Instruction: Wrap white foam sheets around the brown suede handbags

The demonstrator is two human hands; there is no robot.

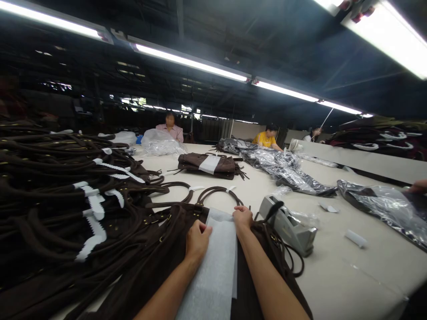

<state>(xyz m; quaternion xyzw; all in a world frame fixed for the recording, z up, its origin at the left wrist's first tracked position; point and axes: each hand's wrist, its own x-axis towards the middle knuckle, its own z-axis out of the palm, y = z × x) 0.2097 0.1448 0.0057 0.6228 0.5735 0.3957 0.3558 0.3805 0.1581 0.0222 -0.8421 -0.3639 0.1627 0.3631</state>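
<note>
A dark brown bag [253,275] lies flat in front of me, its looped handles pointing away. Down its middle runs a long strip of white tissue paper [213,266]. My left hand [197,240] pinches the left edge of the strip, thumb and fingers together. At the strip's upper right corner my right hand [242,216] is closed on the paper, near the base of a handle. Just to the right of the bag stands a grey tape dispenser [295,226].
Brown bags with paper-wrapped handles [66,191] are piled at the left. A folded bag with a white band [209,164] lies ahead. Plastic-wrapped bags [287,164] stretch to the right. Two people sit across the table [333,275]; another person's hand [419,186] is at the right edge.
</note>
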